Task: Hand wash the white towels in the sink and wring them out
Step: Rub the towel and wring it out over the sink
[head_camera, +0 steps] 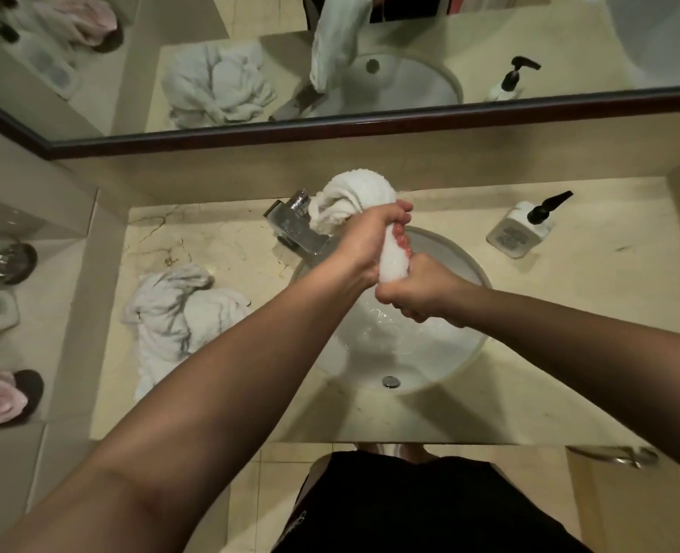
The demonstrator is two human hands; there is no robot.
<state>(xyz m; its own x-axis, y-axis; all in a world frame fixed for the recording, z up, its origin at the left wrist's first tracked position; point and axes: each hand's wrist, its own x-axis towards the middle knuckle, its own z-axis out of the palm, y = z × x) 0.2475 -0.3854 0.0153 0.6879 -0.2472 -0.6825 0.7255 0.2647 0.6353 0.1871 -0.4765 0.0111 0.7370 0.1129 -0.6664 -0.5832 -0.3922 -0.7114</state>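
Both hands gripping twisted white terry towel (354, 201) above round white basin sink (442, 365).
Left hand (364, 241) fist-wrapped on upper part, right hand (418, 293) clenched on lower end.

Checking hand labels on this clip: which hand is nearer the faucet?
Left. The left hand grips the twisted towel right beside the faucet; the right hand grips the towel's lower end, farther out over the sink.

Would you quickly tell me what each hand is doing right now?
Left hand: grips the twisted white towel near its bunched upper end.
Right hand: grips the same towel's lower end, above the sink.
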